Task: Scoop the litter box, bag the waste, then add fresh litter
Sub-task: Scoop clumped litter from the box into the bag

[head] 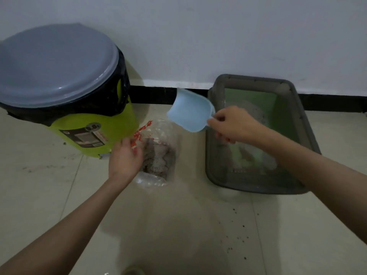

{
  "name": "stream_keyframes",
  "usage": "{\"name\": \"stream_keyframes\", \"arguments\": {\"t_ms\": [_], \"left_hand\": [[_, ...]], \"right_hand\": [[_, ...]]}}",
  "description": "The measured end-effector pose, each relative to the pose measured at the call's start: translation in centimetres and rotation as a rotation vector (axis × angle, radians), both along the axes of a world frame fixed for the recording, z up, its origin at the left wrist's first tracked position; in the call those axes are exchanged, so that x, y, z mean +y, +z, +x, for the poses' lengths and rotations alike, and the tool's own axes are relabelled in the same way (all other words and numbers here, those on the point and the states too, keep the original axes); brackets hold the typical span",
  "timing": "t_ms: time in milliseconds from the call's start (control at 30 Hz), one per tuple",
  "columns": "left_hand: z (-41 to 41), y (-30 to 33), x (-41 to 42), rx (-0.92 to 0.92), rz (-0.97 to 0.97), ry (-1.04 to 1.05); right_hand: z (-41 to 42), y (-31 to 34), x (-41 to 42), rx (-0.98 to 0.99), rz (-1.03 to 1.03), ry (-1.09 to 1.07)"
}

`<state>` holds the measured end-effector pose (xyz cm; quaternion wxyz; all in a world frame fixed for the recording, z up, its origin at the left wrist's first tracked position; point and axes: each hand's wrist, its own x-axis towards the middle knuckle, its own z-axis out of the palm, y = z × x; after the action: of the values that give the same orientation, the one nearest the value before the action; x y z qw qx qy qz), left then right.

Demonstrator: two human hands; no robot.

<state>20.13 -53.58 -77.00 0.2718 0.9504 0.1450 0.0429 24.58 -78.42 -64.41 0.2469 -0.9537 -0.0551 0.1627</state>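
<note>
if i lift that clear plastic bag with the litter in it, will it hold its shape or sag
Probably sags: the clear bag looks thin and crumpled, and the left hand is holding its mouth open. The grey clumps at its bottom would likely pull it down, so it may feel bottom-heavy. Its film could be slippery.

Dim, soft, perhaps slightly blurred (edges bowed).

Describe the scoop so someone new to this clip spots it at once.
Start at the grey litter box against the wall. Just left of its near-left rim, the right hand holds a pale blue scoop in the air. It is the only light blue thing here.
</note>
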Motion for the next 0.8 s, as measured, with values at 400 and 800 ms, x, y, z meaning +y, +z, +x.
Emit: {"name": "stream_keyframes", "arguments": {"t_ms": [400,800], "left_hand": [[6.0,3.9,-17.5,0.126,0.038,-0.671],[7.7,0.7,-20.9,0.042,-0.047,-0.475]], "right_hand": [[-2.5,-4.8,-14.7,0.201,0.242,-0.557],[2.3,-7.7,-16.1,0.669,-0.126,-0.217]]}}
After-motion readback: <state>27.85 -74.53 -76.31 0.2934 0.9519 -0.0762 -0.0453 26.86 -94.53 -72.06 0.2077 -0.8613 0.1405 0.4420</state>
